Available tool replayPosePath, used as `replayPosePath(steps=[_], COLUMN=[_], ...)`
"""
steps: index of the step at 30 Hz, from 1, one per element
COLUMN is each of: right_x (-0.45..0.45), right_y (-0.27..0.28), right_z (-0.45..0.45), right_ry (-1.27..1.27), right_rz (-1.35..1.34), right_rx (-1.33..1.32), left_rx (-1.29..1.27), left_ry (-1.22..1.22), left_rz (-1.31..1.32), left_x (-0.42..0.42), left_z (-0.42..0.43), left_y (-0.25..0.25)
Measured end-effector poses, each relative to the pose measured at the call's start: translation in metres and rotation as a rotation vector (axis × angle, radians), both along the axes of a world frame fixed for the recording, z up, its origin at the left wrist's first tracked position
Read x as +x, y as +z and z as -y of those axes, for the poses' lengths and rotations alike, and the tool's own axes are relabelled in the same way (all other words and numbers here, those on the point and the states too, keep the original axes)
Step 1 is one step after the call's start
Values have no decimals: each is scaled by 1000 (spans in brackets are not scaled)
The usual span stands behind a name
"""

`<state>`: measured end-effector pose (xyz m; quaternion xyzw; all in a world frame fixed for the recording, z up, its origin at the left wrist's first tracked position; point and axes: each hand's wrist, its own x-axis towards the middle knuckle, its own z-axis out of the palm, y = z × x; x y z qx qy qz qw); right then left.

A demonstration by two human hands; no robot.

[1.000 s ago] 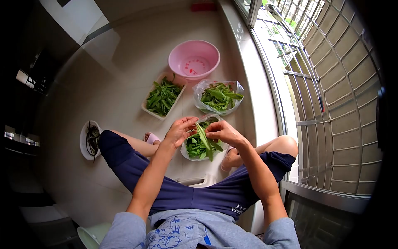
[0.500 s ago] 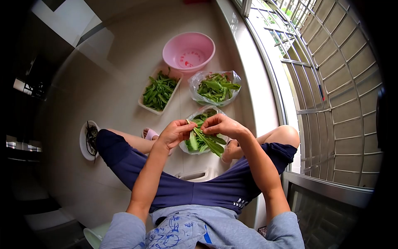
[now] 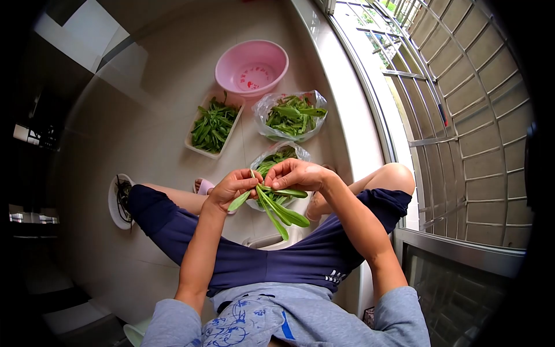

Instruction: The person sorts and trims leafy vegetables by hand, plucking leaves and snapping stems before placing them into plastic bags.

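A small bunch of long green leaves [image 3: 277,211] hangs between my two hands, its leaves spread downward and to both sides. My left hand [image 3: 232,188] pinches the bunch near its top. My right hand [image 3: 293,175] grips it from the other side, fingers close to those of my left. Right behind and below my hands is a plastic bag [image 3: 302,154] of green leaves, partly hidden by them. Farther off lie a second clear bag [image 3: 263,113] of leaves and a pale rectangular tray [image 3: 236,110] filled with cut greens.
A pink basin [image 3: 252,66] stands beyond the tray. At the left, a white oval dish [image 3: 118,214] holds dark, thin strands beside my knee. A white stool edge [image 3: 277,240] shows between my legs. The window ledge [image 3: 358,136] and metal bars run along the right.
The held leaves have fanned out and now hang lower, toward me. Both hands have drawn close together at the top of the bunch. The whole view has shifted slightly.
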<state>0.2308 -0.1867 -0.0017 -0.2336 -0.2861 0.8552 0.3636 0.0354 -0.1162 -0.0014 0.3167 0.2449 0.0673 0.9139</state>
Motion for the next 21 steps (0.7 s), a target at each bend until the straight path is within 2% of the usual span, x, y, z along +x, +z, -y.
replayPosePath(steps=[14,17,21], right_x=[-10,-14,-11], right_y=[-14,-13,-10], right_z=[-2,-4,-2], right_ry=[-22,-27,-49], right_rz=[-208,-200,18], right_rx=[-98,-103,-61], left_rx=[-202,-203,-118], left_ry=[92,143,190], left_rz=[84,75,-18], left_x=[-7,-8,-8], left_z=[6,7,7], left_y=[-7,-3,-6])
